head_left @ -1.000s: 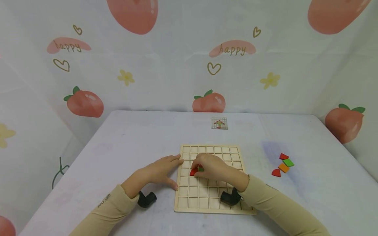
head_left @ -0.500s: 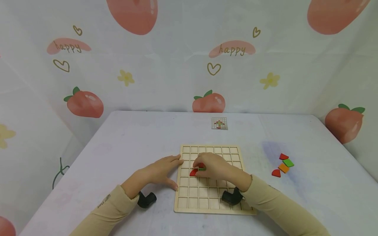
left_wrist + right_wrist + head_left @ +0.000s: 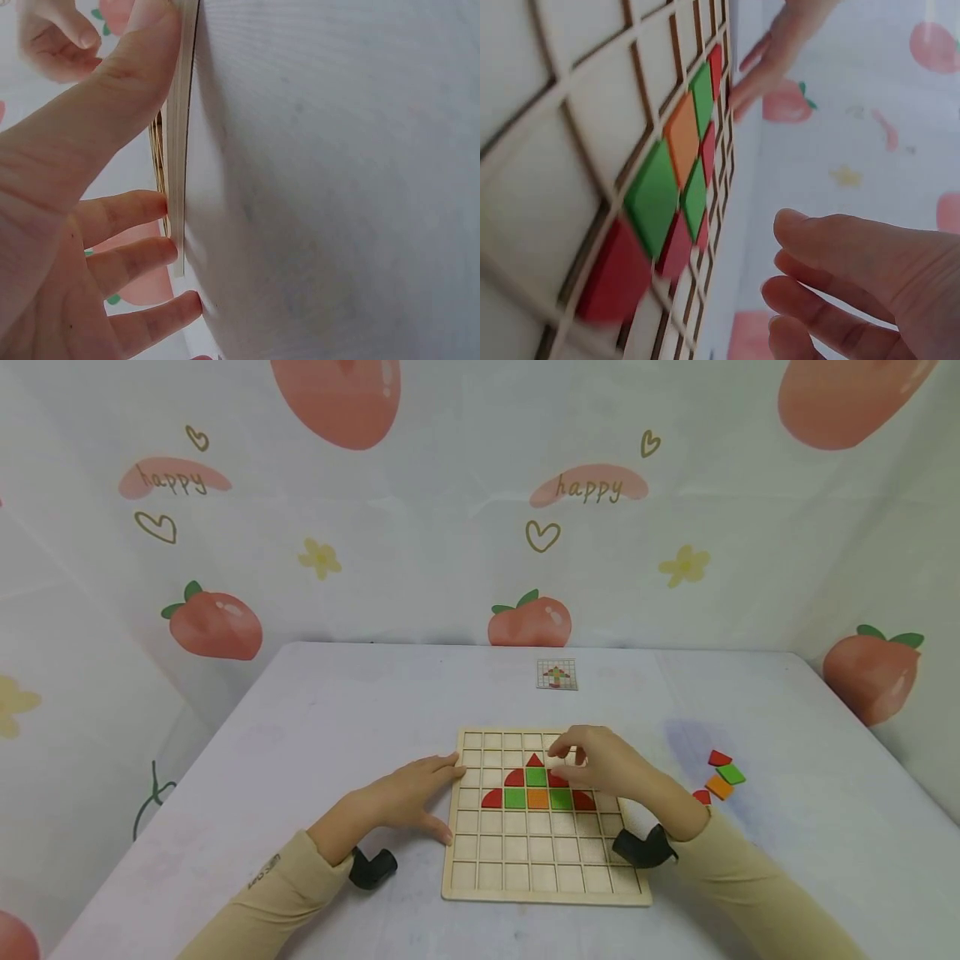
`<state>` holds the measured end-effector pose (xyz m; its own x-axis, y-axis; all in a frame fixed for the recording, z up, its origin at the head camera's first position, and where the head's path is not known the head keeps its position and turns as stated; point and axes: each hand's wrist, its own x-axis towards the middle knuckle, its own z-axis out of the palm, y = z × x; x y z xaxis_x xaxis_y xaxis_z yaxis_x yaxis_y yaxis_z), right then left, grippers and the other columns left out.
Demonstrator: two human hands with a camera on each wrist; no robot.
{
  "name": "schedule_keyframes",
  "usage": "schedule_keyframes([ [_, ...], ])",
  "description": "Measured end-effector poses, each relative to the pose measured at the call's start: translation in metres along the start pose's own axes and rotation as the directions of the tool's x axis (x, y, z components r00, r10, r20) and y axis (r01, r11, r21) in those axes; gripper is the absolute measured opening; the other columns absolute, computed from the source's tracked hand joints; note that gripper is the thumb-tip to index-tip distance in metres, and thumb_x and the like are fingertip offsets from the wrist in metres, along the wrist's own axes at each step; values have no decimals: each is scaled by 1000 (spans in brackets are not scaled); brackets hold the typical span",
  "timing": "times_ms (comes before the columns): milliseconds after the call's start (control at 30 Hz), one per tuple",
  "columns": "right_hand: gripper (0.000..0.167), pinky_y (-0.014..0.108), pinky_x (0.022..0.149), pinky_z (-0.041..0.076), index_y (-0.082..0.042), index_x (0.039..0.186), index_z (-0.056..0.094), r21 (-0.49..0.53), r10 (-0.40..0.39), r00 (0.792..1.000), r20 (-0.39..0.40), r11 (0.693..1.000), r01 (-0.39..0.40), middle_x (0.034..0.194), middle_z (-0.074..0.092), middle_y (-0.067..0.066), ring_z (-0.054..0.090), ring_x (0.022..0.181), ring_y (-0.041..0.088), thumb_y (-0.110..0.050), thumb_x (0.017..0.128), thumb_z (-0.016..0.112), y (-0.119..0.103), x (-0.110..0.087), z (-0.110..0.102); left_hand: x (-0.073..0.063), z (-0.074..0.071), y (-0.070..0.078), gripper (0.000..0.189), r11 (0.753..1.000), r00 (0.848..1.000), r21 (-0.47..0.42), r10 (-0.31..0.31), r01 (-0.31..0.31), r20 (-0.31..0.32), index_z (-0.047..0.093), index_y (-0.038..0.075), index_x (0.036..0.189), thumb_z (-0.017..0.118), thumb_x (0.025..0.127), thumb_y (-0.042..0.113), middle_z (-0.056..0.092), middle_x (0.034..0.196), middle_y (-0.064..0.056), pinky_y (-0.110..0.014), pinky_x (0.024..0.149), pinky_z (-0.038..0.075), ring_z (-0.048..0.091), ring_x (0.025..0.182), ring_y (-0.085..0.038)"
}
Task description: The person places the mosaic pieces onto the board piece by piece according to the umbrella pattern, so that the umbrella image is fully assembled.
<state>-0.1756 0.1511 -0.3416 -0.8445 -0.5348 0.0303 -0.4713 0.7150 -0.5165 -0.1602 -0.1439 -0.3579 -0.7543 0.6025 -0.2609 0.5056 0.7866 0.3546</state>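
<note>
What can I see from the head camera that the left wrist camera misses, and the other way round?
Only the head view shows the coloured pieces set in the gridded board, the loose pieces to its right and the small picture card beyond it.
Only the left wrist view shows the palm side of the left hand.
Both show the board, the right hand, the table and the peach-print backdrop.

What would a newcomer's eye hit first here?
Probably the stepped pattern of red, green and orange tiles, topped by a red triangle, toward the far side of the wooden grid board. Next, the right hand over the board's right side and the left hand at its left edge. Behind, big peaches on a white backdrop.
</note>
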Motion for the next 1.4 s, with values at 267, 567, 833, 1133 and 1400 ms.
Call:
schedule_keyframes([
  [267,21,19,54,43,0,98,69,-49,63,990,-125,996,-70,85,66,7,49,68,11,-12,81,71,37,-22,-26,0,-1,1,92,1000,1000,1,-12,12,4,36,3,142,78,70,43,27,153,-17,-48,115,27,28,140,-35],
  [567,27,20,59,43,0,102,68,-55,192,970,-152,978,-202,89,67,10,52,74,14,-18,81,71,71,-48,-53,0,-2,0,91,1000,1000,-9,-21,21,9,36,4,143,77,71,43,26,153,-17,-48,116,26,27,140,-35],
  [833,31,29,66,50,2,104,66,-67,267,956,-120,959,-276,90,67,13,60,80,26,-19,82,70,101,-69,-65,0,-1,0,92,1000,1000,-10,-19,19,7,36,4,142,78,71,43,27,153,-17,-48,116,27,28,140,-36],
  [1133,36,26,60,48,5,104,64,-75,378,923,-65,921,-383,88,66,14,60,81,30,-22,81,71,132,-93,-78,0,0,-1,92,1000,1000,-17,-7,7,5,36,3,142,78,71,42,27,153,-18,-49,115,26,28,140,-37],
  [1400,45,38,65,51,8,102,62,-81,507,862,-15,859,-506,89,64,19,55,81,29,-32,83,69,149,-107,-85,0,0,0,93,1000,1000,-20,-10,10,8,35,3,143,78,70,43,26,153,-17,-49,116,26,27,140,-36],
])
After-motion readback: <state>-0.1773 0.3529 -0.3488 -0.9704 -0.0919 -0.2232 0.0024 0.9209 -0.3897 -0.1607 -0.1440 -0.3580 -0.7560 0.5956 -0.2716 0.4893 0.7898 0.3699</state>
